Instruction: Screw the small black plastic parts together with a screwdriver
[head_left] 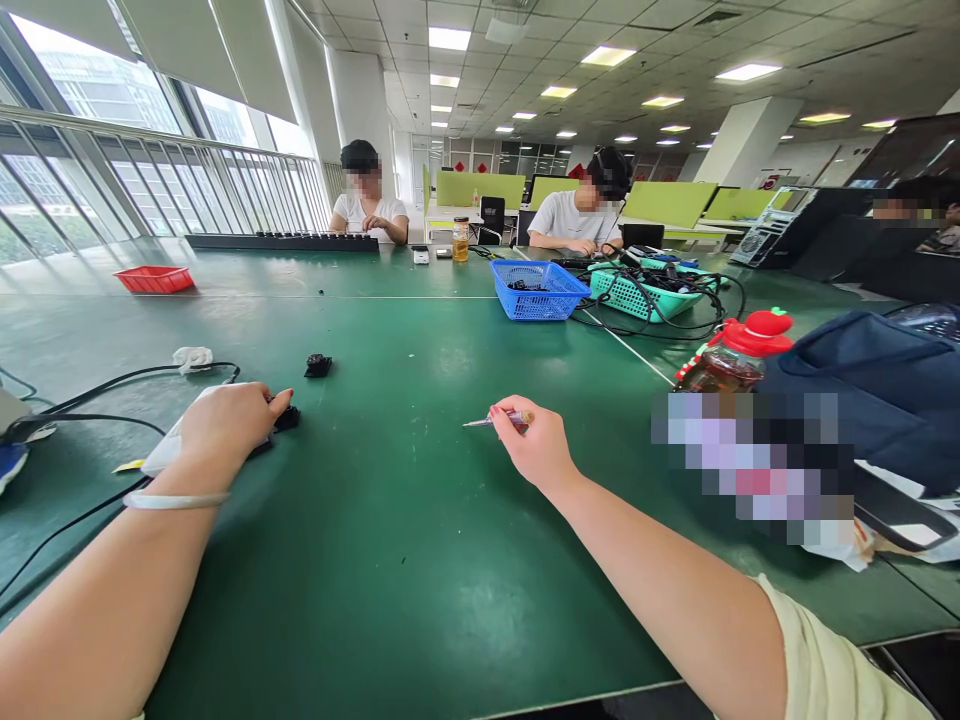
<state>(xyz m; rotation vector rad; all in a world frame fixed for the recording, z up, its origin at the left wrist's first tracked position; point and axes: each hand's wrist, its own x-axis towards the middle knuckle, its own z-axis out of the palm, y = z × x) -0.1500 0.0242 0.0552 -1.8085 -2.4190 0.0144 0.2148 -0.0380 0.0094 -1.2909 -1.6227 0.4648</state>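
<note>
My left hand rests on the green table with its fingers curled over a small black part and a white object beneath the palm. A white bangle circles that wrist. My right hand is closed on a thin metal-tipped tool that points left just above the table. A second small black part lies farther back, apart from both hands.
A blue basket and a teal basket with cables stand at the back right, a red tray at the back left. A red-capped bottle and dark bag sit right. Black cables run at left. Two people sit across the table.
</note>
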